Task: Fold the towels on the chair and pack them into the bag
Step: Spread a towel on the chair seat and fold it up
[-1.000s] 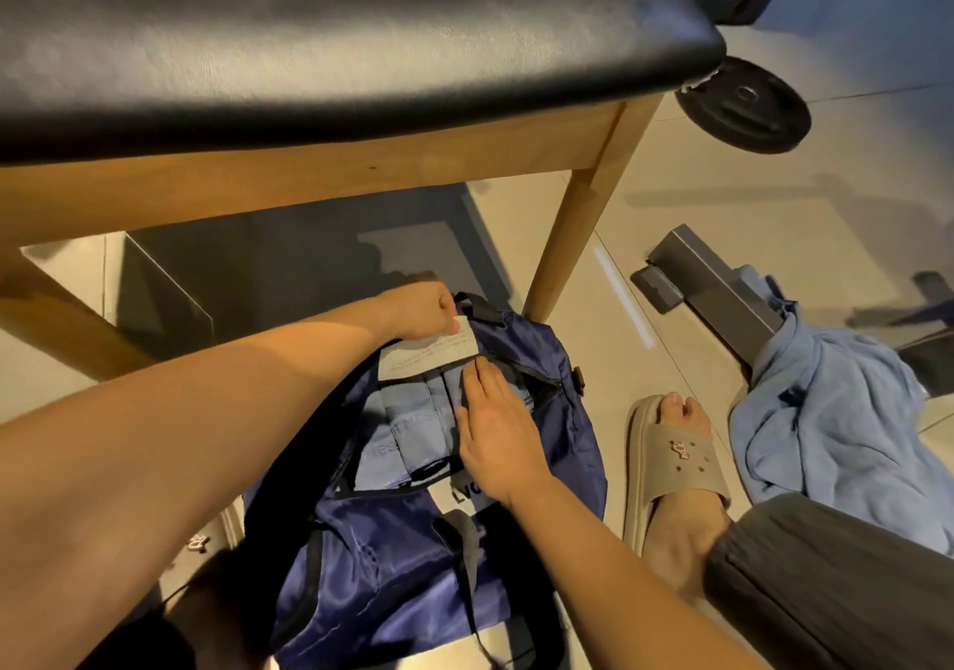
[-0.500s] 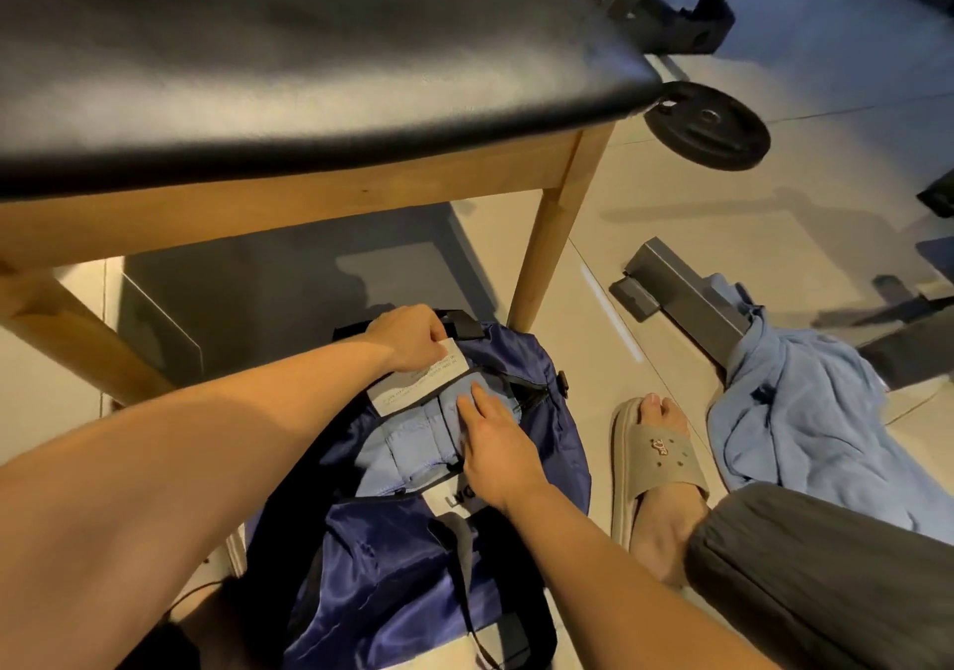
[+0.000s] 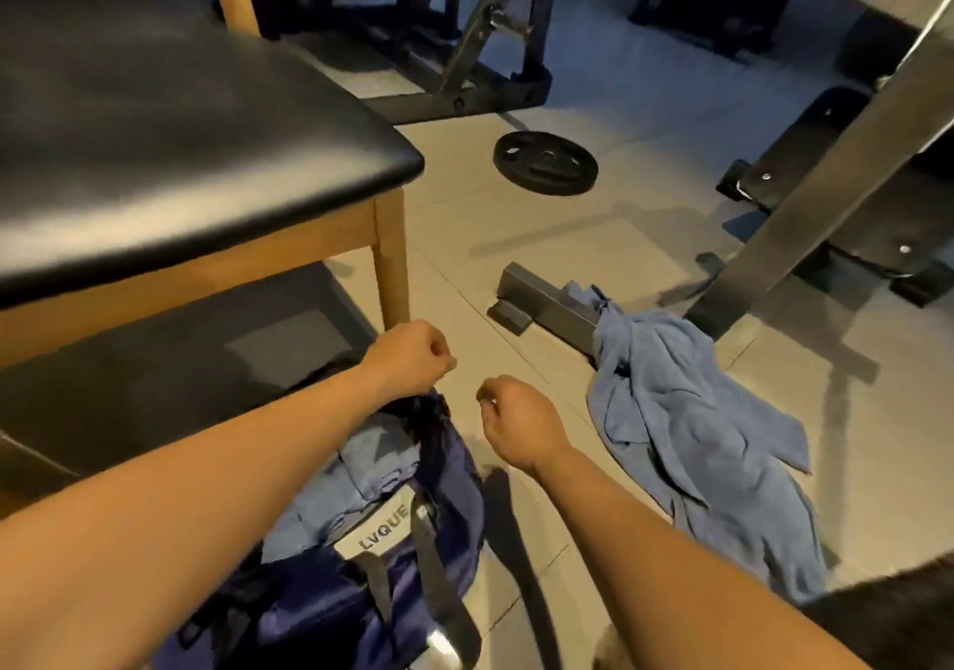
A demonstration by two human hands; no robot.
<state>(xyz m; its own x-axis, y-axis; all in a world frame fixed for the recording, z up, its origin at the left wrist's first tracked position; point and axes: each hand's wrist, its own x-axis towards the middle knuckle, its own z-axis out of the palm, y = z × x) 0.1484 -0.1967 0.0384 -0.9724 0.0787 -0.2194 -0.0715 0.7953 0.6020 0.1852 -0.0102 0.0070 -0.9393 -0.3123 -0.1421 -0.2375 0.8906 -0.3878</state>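
Beside the big chair (image 3: 180, 163), a blue towel (image 3: 697, 442) lies crumpled on the floor (image 3: 516, 256), off to my right. The bag (image 3: 413, 597) sits open under my arms, with a folded towel (image 3: 361, 473) inside it. My left hand (image 3: 408, 360) and my right hand (image 3: 516, 421) hang just past the bag, fingers curled in, holding nothing. I think one towel is packed. Next I must reach right, grab the blue towel and fold it.

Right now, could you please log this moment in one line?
left hand: curled, empty | right hand: curled, empty | navy bag: folded towel inside | crumpled blue towel: on floor
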